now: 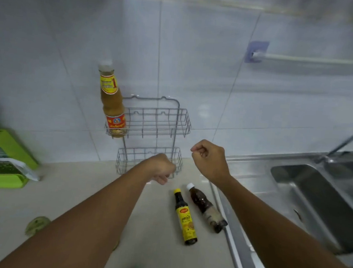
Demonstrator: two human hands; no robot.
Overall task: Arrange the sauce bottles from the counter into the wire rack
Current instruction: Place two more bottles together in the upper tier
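Note:
A two-tier wire rack (157, 119) stands against the tiled wall. In the left end of its upper basket stands a tall orange sauce bottle (111, 101) with a red and yellow label. On the counter in front lie two bottles side by side: a dark one with a yellow cap and yellow label (185, 217), and a brown one with a white cap (205, 208). My left hand (160, 168) is a closed fist in front of the lower basket, holding nothing. My right hand (208, 159) is also curled shut and empty, above the lying bottles.
A steel sink (318, 200) with a tap (346, 143) sits at the right, its raised rim beside the bottles. A green knife block and grater set (4, 158) stands at the left. A small green item (37, 224) lies on the beige counter (79, 181). A rail (304, 58) hangs on the wall.

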